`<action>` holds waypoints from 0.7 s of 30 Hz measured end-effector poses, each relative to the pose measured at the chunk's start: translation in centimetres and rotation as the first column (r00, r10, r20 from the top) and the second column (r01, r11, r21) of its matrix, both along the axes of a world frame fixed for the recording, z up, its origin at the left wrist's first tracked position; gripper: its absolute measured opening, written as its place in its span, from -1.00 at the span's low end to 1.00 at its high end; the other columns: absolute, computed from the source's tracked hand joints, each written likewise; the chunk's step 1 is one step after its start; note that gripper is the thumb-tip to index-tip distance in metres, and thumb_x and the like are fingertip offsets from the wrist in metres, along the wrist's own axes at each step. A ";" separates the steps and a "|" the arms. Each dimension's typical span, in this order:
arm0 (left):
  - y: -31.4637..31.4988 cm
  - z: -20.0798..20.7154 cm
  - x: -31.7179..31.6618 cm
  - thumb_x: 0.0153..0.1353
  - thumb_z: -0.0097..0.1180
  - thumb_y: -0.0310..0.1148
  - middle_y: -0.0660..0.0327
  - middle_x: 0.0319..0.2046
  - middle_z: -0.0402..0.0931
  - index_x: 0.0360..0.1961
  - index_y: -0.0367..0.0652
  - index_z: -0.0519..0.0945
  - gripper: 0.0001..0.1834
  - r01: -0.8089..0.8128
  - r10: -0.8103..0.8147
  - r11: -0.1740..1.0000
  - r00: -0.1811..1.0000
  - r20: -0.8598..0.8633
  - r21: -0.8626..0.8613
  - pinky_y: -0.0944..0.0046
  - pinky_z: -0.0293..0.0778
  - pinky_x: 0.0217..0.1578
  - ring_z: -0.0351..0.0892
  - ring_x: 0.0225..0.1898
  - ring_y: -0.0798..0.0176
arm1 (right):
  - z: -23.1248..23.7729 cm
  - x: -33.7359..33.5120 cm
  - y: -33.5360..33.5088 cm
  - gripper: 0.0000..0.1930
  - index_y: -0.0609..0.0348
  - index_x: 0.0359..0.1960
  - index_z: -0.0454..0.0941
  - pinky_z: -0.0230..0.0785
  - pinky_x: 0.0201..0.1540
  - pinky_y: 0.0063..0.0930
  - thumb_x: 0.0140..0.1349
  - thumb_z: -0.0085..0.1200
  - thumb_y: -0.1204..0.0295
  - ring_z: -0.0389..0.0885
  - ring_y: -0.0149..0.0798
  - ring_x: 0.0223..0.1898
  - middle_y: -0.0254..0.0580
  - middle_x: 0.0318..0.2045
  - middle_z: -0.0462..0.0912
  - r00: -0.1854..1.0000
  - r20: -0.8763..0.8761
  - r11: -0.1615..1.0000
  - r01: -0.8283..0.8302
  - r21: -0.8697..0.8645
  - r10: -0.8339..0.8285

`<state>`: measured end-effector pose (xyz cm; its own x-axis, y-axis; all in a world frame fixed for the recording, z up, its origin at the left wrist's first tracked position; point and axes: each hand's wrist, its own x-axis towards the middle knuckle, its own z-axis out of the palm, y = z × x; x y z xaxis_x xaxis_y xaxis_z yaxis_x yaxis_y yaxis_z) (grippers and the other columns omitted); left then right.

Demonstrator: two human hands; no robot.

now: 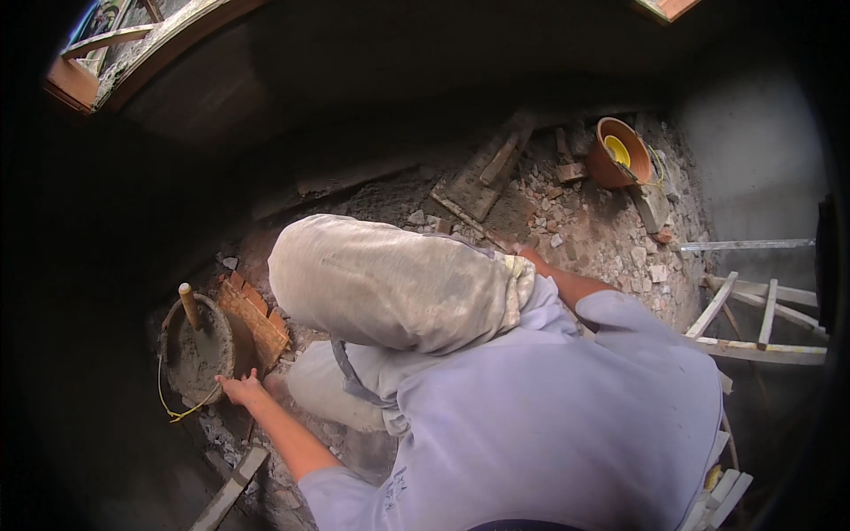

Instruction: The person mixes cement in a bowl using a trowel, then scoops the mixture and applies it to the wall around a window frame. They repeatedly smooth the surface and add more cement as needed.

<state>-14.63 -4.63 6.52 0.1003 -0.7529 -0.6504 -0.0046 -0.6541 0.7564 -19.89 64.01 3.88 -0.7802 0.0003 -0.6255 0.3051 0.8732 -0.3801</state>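
At the left, a mortar bucket [232,341] holds grey wet mortar, and a light wooden handle [189,301] sticks up out of it. My left hand [241,388] has its fingers closed on the near rim of this bucket. A thin yellow bail hangs down the bucket's outer side. Beyond my raised knee, my right hand [522,251] is partly hidden by the trouser leg. A thin wooden strip [467,218] runs from its fingers toward a mortar-smeared board [482,188] on the ground; the grip itself shows only in part.
An orange bucket [611,173] with a yellow container [617,151] inside stands far right. Broken bricks and rubble [567,217] cover the ground. Orange bricks [252,310] lie beside the mortar bucket. A wooden frame [761,352] is at the right, a plank [232,488] at lower left. Dark walls surround me.
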 end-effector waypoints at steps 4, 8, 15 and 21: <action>-2.4 -2.2 0.9 0.28 0.01 -0.18 -0.02 0.39 -0.19 0.35 -0.29 -0.09 -0.21 0.005 -0.009 1.000 0.980 -0.199 -0.019 -0.40 0.17 0.15 -0.14 0.39 -0.10 | -0.7 1.6 1.5 -0.59 0.14 -0.17 0.60 0.36 0.00 -0.20 0.09 0.07 0.10 0.55 0.06 -0.08 0.11 -0.12 0.58 1.000 -0.010 0.999 -0.002 -0.041 0.001; -0.6 -1.4 -0.4 0.24 0.09 -0.17 -0.07 0.28 0.06 0.30 -0.39 -0.03 -0.19 -0.040 0.020 0.991 0.988 -0.153 -0.129 -0.25 0.43 0.03 0.19 0.22 -0.18 | 1.0 -3.2 5.2 -0.64 0.14 -0.19 0.61 0.43 -0.21 -0.24 0.08 0.09 0.16 0.62 -0.07 -0.26 0.01 -0.26 0.64 0.986 -0.160 0.994 -0.017 0.111 0.034; 0.3 0.6 -0.7 0.27 0.07 -0.20 -0.14 0.28 0.03 0.27 -0.41 0.05 -0.28 -0.143 0.136 0.986 0.987 -0.086 -0.081 -0.11 0.54 0.01 0.23 0.20 -0.18 | 8.8 -15.8 2.4 -0.73 0.13 -0.16 0.54 0.39 -0.54 -0.49 0.23 0.06 0.23 0.53 -0.41 -0.49 -0.32 -0.47 0.56 0.792 -0.269 0.827 0.462 -0.321 -0.547; 0.9 0.3 -0.9 0.26 0.07 -0.13 -0.16 0.28 0.02 0.27 -0.46 0.04 -0.23 -0.081 0.083 0.992 0.997 0.008 -0.095 -0.14 0.52 0.00 0.22 0.21 -0.19 | 2.7 -13.9 5.2 -0.68 0.26 -0.14 0.55 0.41 -0.21 -0.45 0.17 0.09 0.28 0.58 -0.29 -0.32 -0.17 -0.36 0.64 0.755 -0.337 0.792 0.376 -0.480 -0.563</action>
<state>-15.55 -3.75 6.79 0.1713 -0.7998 -0.5753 0.0371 -0.5783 0.8150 -33.83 69.18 6.55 -0.9248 0.2921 -0.2438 0.3548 0.4307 -0.8298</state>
